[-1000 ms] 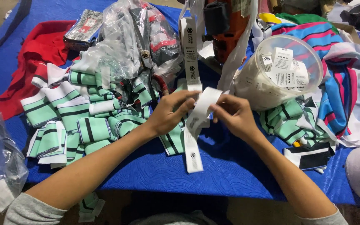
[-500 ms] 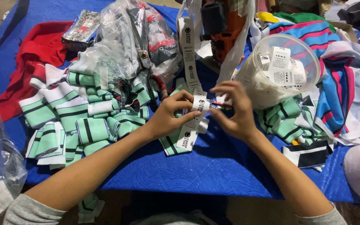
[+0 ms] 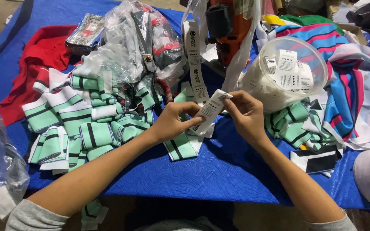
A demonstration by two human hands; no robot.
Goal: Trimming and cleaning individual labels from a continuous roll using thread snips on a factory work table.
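1. Left hand (image 3: 174,122) and right hand (image 3: 246,113) are close together over the blue table cover (image 3: 219,171), both pinching the same white printed label (image 3: 208,113).
2. The label is folded or stacked and tilted, upper end toward the right hand's fingertips, lower end against the left thumb and fingers. Held just above the cloth, not lying on it.
3. Left hand grips the lower half; right hand closes on the top edge. Cannot tell whether it is one label or several.
4. Under and left of the left hand: a pile of mint-green striped knit pieces (image 3: 82,124) with black and white stripes, spread across the cover.
5. Behind the pile: a crumpled clear plastic bag (image 3: 129,47) with dark items inside.
6. A long white label strip (image 3: 195,68) hangs down behind the hands.
7. Beyond the right hand: a translucent plastic tub (image 3: 270,92) lying tilted, cut labels inside.
8. Far right: striped multicolour fabric (image 3: 343,72). Far left: red cloth (image 3: 31,72).
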